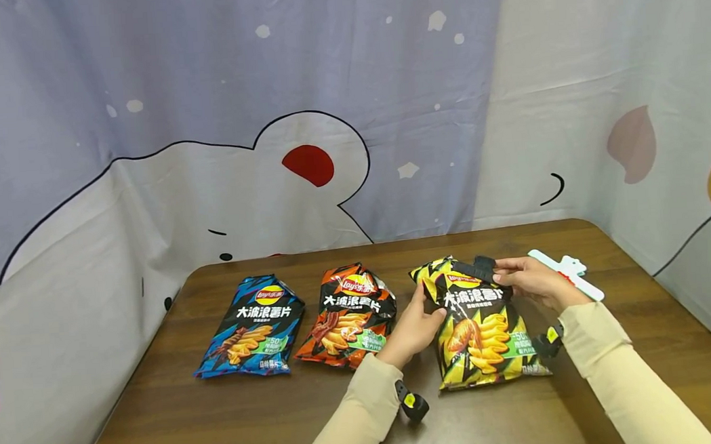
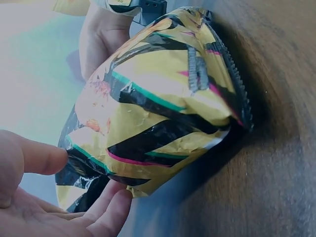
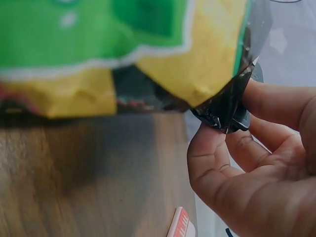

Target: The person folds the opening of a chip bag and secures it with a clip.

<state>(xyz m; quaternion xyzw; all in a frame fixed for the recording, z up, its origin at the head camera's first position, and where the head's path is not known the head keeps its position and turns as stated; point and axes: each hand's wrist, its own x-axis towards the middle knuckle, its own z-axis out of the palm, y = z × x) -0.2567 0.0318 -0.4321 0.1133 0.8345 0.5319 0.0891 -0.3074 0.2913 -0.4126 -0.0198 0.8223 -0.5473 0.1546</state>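
A yellow-and-black bag of potato chips rests on the table in the head view, its top end tilted away. Across its top lies a black bag clip. My right hand holds the clip's right end along with the bag's upper corner. In the right wrist view, the thumb and fingers close round the dark clip end and crumpled bag corner. My left hand pinches the bag's upper left edge. The left wrist view shows the thumb on one side of the bag and fingertips beneath it.
A white clip with red markings lies beyond my right hand. To the left are an orange-and-black chip bag and a blue-and-black chip bag, both flat on the wooden table. A printed curtain hangs behind the table.
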